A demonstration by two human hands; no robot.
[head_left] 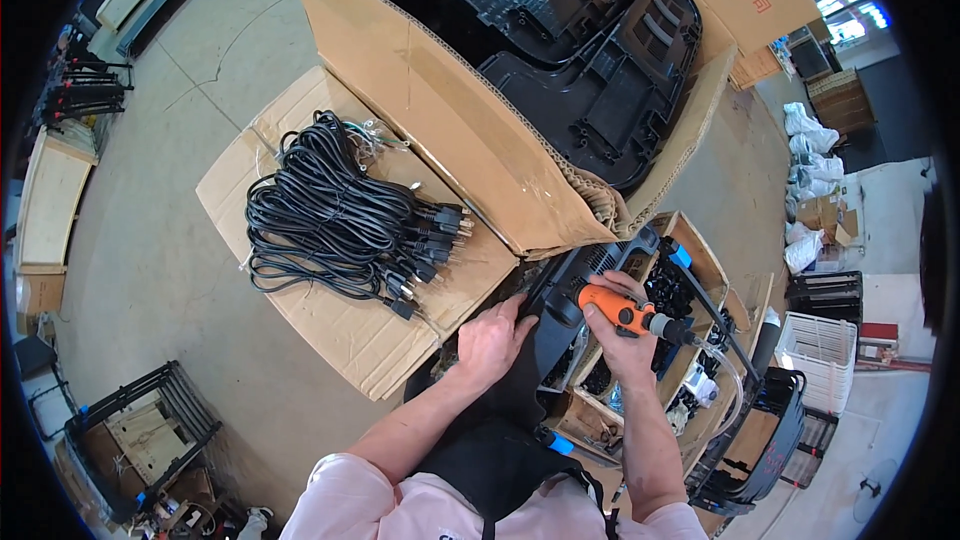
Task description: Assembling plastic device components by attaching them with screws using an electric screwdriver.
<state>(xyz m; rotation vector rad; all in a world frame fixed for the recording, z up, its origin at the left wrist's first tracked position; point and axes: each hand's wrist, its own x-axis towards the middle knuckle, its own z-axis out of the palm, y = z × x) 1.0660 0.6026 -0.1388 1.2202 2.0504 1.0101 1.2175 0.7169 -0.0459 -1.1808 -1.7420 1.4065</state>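
An orange air screwdriver (618, 310) is wrapped in the fingers of my right hand (628, 348). Its nose points left, against or close to a black plastic housing (575, 275); the bit itself is hidden. From the grey rear end of the tool a clear hose (738, 376) runs down to the right. My left hand (487, 348) grips the near left edge of the same housing, thumb and fingers closed on it. Left of the housing, a bundle of black power cords (335, 210) with plugs lies on a cardboard flap (300, 315).
A big open carton (450, 125) holding black moulded panels (610, 80) stands just beyond my hands. Wooden bins (690, 370) with small black parts sit at the right. Farther right are a white plastic crate (815, 360) and white bags (808, 165). Black metal frames (150, 430) stand at lower left.
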